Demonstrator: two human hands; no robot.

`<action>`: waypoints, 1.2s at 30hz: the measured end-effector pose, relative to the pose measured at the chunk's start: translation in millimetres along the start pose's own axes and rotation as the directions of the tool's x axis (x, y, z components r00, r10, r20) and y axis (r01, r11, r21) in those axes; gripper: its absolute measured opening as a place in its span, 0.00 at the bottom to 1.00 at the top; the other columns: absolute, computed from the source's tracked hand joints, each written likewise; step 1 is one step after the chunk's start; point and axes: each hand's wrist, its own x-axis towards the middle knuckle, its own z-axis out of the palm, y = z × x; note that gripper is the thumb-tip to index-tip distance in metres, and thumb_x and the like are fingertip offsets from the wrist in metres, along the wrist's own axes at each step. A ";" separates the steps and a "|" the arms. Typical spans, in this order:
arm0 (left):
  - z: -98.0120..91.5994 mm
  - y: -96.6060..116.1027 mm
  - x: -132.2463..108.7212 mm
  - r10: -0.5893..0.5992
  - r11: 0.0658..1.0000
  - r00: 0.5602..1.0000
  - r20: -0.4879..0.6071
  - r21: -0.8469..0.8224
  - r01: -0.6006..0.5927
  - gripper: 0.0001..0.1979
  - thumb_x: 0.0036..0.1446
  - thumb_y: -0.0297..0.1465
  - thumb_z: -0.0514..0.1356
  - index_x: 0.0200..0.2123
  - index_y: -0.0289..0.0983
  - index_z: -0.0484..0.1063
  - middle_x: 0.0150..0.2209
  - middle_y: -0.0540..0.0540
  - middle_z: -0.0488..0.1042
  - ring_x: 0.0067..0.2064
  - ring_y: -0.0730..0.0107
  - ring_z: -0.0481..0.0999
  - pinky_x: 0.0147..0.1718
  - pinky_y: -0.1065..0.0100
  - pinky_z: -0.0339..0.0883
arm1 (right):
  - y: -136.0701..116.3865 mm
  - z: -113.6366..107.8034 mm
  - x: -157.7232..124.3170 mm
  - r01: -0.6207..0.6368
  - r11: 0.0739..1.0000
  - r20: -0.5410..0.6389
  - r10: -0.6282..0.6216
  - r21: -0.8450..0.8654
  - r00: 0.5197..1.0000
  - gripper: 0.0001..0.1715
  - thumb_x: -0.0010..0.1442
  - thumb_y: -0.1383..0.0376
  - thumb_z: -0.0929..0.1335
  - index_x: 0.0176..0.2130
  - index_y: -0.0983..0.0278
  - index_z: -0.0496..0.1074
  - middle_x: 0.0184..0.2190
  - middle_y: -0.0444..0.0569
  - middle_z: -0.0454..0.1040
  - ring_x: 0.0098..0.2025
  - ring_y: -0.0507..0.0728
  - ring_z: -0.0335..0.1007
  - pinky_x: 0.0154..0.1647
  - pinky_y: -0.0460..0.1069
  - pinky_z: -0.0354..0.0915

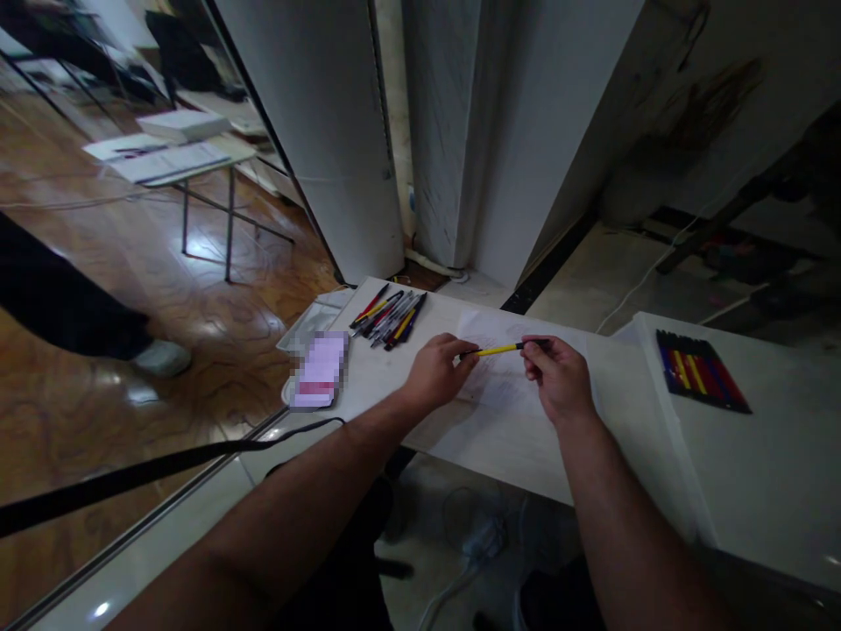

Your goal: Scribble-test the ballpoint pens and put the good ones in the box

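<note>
A yellow pen (499, 350) with black ends is held level above a sheet of paper (505, 394) marked with faint scribbles. My left hand (439, 372) pinches its left tip, and my right hand (557, 375) grips the black right end between thumb and fingers. To the left of my left hand, several pens (391, 317) in red, yellow, black and clear lie in a loose pile on the white table (368, 386). A row of red, yellow and blue pens in a dark pouch (702, 372) lies off to the right.
A phone (321, 372) with a blurred screen lies at the table's left edge. A black strap (171, 464) crosses at lower left. Another person's leg (72, 289) stands on the wooden floor. Behind are a folding table (197, 162) and a white column (321, 131).
</note>
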 end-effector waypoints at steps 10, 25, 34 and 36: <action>-0.1 0.9 0.0 -0.032 0.999 0.997 0.075 0.036 0.029 0.14 0.61 0.39 0.57 0.44 0.40 0.78 0.33 0.46 0.76 0.33 0.69 0.73 0.32 0.70 0.63 | -3.5 -1.1 -0.6 0.002 1.000 0.012 -0.002 0.005 1.000 0.13 0.47 0.63 0.75 0.35 0.64 0.76 0.23 0.43 0.72 0.21 0.47 0.60 0.19 0.44 0.54; 2.7 4.0 -0.8 -0.032 0.999 0.999 0.038 0.021 0.031 0.12 0.59 0.36 0.59 0.42 0.39 0.78 0.31 0.47 0.76 0.31 0.71 0.72 0.31 0.70 0.63 | -5.1 1.4 -1.7 0.021 1.000 0.078 -0.021 -0.009 0.997 0.12 0.48 0.62 0.75 0.34 0.64 0.76 0.23 0.43 0.72 0.22 0.48 0.61 0.19 0.44 0.55; 3.2 4.6 -4.6 -0.024 1.000 0.998 0.050 0.012 0.023 0.11 0.59 0.37 0.59 0.41 0.40 0.77 0.31 0.47 0.76 0.32 0.70 0.73 0.31 0.70 0.62 | -5.6 -0.4 -4.3 0.017 1.000 0.066 -0.017 -0.011 0.998 0.12 0.47 0.64 0.76 0.34 0.65 0.77 0.22 0.45 0.72 0.21 0.48 0.62 0.19 0.44 0.56; 3.0 4.8 -5.0 -0.018 1.000 0.998 0.053 0.009 0.018 0.11 0.59 0.38 0.59 0.41 0.40 0.77 0.31 0.48 0.76 0.32 0.70 0.73 0.31 0.70 0.62 | -5.7 -0.8 -4.7 0.013 1.000 0.061 -0.013 -0.009 0.998 0.12 0.46 0.64 0.76 0.33 0.65 0.77 0.22 0.45 0.71 0.22 0.49 0.62 0.19 0.45 0.56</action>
